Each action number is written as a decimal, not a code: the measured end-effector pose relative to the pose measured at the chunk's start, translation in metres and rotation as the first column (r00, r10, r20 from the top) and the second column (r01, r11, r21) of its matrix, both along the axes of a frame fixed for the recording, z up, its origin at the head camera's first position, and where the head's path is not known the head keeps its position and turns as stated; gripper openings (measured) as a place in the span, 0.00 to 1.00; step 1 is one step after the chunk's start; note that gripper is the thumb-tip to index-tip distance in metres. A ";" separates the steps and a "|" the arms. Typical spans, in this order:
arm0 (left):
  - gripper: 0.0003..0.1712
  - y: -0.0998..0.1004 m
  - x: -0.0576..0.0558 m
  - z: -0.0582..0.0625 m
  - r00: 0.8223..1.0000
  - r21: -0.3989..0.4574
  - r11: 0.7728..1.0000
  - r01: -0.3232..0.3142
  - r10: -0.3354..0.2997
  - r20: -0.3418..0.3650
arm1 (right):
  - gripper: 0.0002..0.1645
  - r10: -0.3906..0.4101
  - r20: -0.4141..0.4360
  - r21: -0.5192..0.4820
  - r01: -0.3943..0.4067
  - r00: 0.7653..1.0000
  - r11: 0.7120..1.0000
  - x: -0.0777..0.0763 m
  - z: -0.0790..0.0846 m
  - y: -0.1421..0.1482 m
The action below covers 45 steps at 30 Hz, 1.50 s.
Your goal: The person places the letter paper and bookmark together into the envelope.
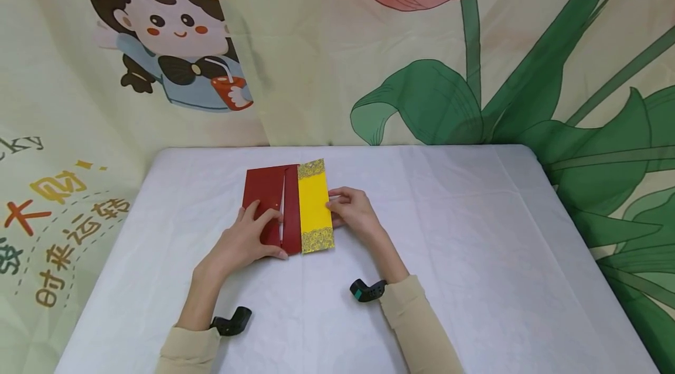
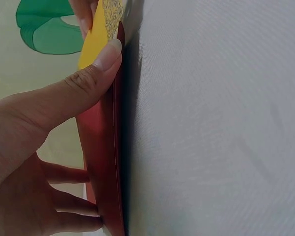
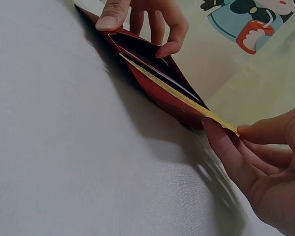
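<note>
A red envelope (image 1: pixel 265 186) with a yellow, gold-patterned flap (image 1: pixel 314 201) lies at the middle-left of the table, its flap folded out to the right. Its mouth gapes, and a pale edge shows inside in the right wrist view. My left hand (image 1: pixel 242 242) holds the red body, with the thumb (image 2: pixel 105 61) at the near corner and the index fingertip at the mouth's edge. On the other side, my right hand (image 1: pixel 355 213) pinches the outer edge of the yellow flap between thumb and fingers. Seen from the right wrist, the flap side is raised, with a shadow beneath.
A white cloth (image 1: pixel 474 245) covers the table. Behind it hangs a printed curtain (image 1: pixel 306 57) with a cartoon figure and a large flower. Black wrist devices (image 1: pixel 232 322) are worn on both forearms, close over the cloth.
</note>
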<state>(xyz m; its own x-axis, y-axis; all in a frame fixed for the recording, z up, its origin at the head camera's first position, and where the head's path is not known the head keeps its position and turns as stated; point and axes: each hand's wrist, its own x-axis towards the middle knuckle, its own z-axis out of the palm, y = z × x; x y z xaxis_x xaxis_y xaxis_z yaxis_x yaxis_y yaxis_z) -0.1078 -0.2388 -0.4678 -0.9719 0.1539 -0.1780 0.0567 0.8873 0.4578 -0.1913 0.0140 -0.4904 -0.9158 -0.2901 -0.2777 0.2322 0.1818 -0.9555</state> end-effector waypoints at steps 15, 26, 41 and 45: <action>0.42 -0.001 -0.002 -0.001 1.000 -0.005 1.000 0.003 -0.003 0.020 | 0.20 -0.001 0.011 0.024 0.001 1.000 1.000 -0.005 0.000 -0.007; 0.42 0.000 0.000 -0.001 0.999 -0.010 1.000 -0.003 0.004 0.038 | 0.19 0.015 0.000 0.034 -0.015 1.000 0.999 -0.002 -0.001 -0.020; 0.40 0.002 -0.001 0.004 0.999 -0.007 1.000 -0.011 0.011 0.034 | 0.18 -0.006 -0.023 0.022 0.007 1.000 1.000 0.001 -0.005 -0.031; 0.40 0.002 0.000 0.004 1.000 -0.005 1.000 -0.007 0.007 0.027 | 0.18 -0.016 -0.021 0.017 0.017 1.000 1.000 0.002 -0.003 -0.033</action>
<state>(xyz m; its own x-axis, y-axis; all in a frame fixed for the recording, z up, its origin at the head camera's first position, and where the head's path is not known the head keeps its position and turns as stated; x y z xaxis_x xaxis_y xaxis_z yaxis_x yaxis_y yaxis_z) -0.1081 -0.2372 -0.4639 -0.9678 0.1464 -0.2046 0.0384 0.8898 0.4548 -0.1897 -0.0189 -0.4935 -0.9261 -0.2702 -0.2634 0.2155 0.1945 -0.9570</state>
